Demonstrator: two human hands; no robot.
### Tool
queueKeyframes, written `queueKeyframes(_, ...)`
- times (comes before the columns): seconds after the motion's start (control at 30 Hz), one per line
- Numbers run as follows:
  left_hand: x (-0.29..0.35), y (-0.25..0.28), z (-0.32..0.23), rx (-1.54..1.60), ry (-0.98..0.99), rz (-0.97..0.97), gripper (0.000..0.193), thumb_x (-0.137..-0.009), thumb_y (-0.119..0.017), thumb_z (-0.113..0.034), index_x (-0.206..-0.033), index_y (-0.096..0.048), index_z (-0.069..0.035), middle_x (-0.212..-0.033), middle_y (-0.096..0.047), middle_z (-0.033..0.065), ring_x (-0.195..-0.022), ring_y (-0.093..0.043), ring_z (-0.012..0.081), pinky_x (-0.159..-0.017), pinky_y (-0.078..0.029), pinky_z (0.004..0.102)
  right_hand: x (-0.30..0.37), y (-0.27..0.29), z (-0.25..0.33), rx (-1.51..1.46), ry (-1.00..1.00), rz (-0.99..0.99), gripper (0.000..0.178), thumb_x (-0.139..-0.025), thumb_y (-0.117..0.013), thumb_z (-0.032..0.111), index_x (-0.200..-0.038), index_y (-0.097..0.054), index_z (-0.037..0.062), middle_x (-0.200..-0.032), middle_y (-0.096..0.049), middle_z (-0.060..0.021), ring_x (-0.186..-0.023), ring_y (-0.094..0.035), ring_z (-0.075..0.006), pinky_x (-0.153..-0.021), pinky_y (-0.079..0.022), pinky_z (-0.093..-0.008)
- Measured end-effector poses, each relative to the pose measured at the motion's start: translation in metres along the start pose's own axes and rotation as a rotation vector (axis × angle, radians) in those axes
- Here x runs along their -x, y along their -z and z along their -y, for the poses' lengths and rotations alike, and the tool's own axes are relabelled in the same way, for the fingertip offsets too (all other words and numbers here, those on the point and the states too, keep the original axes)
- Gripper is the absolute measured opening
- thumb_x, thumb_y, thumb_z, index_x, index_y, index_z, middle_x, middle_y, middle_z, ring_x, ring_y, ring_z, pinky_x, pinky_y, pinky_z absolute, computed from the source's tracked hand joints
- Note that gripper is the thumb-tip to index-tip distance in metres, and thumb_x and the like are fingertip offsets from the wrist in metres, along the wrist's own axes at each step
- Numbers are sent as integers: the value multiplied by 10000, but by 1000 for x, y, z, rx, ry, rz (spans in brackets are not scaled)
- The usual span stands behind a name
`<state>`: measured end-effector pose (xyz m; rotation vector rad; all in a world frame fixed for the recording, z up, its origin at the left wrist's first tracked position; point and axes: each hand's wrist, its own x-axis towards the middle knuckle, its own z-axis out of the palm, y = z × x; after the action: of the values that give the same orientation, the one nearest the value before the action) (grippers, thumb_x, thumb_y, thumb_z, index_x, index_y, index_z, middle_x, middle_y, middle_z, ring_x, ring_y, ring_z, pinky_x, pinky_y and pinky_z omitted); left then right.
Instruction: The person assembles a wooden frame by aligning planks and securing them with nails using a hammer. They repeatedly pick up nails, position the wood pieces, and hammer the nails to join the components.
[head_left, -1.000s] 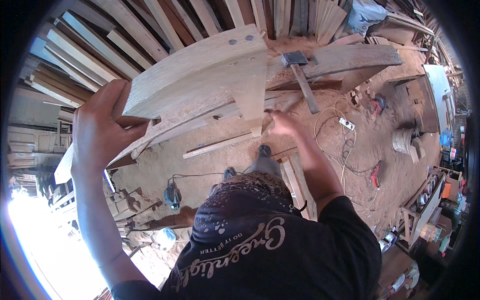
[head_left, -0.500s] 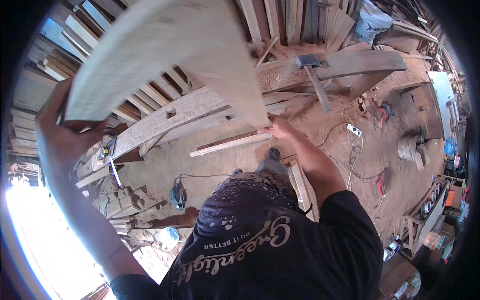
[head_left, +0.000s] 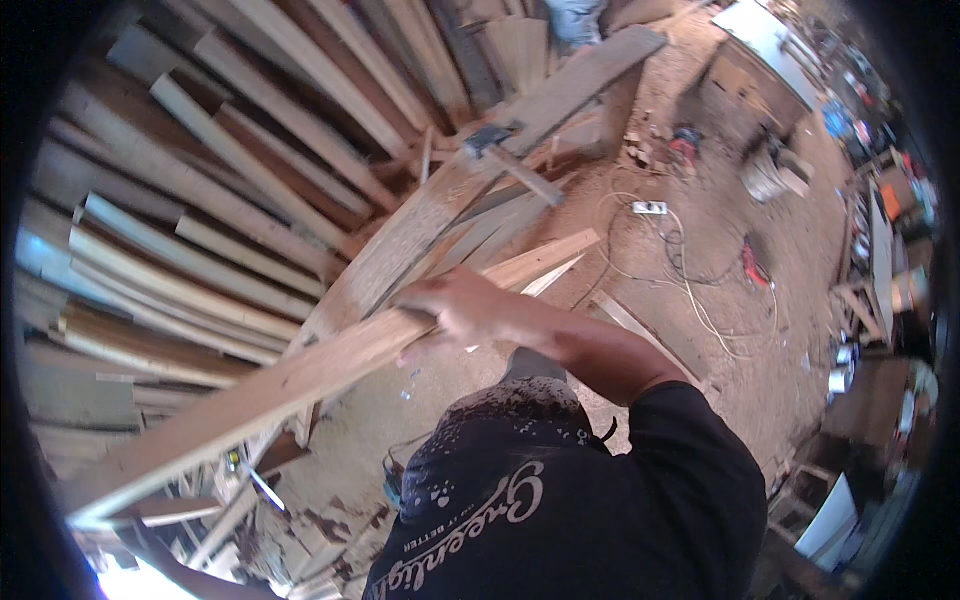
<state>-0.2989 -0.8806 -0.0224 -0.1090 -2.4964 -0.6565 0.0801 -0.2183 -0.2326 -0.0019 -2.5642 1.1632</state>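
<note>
A long wooden board (head_left: 290, 385) slants across in front of me, its narrow edge turned up, its left end low and its right end near the middle. Fingers and thumb of my right hand (head_left: 465, 308) are closed over it right of its middle. My left hand (head_left: 135, 540) is at the board's far left end, dim against bright light; its fingers are mostly hidden, but it supports that end. Beyond the board runs a thick wooden beam (head_left: 425, 215), on which a hammer (head_left: 525, 177) lies with its handle jutting over the near side.
Many planks (head_left: 270, 150) lean beyond the beam at the left. A tape measure (head_left: 234, 460) sits near the beam's left end. On the dusty floor lie a white power strip (head_left: 650, 208), loose cords and a red power tool (head_left: 752, 262). Cluttered shelving (head_left: 880, 240) stands at right.
The board has come down from high in front of me and rolled from its broad face to its edge. My left hand dropped lower left; my right hand shifted left along it. The view has turned.
</note>
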Motion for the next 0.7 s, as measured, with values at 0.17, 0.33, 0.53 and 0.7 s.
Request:
queueKeyframes(0.17, 94, -94, 77, 399, 423, -94, 649, -885, -743, -255, -1446, -516, -23, -1367, -601, 220, -1249, -640, 348, -891, -647, 518, 1, 7, 48, 268, 66, 79, 734, -825, -752, 660, -1289, -645, 101, -1052, -752, -188, -941, -739, -410, -812, -579, -535)
queueKeyframes(0.33, 234, -174, 138, 1235, 784, -67, 651, -944, -701, -337, -1468, -488, -14, -1412, -568, 243, -1287, -615, 359, -898, -637, 552, -20, -36, 55, 416, 100, 370, 778, -875, -703, 685, -1409, -601, 128, -1017, -743, -157, -884, -748, -341, -779, -594, -525)
queueKeyframes(0.53, 353, -256, -111, 1510, 1060, 257, 744, -1000, -505, -592, -1535, -447, -78, -1480, -553, 204, -1379, -524, 412, -1023, -519, 555, 1, -86, 10, 508, -23, 466, 629, -859, -754, 578, -1275, -642, 121, -994, -742, -140, -875, -742, -338, -775, -601, -539)
queueKeyframes(0.7, 368, -352, -18, 1263, 1237, 666, 550, -985, -689, -465, -1272, -551, -16, -1186, -653, 184, -1055, -654, 358, -916, -544, 439, 5, -151, -61, 480, 67, 425, 472, -821, -822, 426, -1177, -674, 154, -1033, -748, -136, -1040, -731, -361, -805, -599, -571)
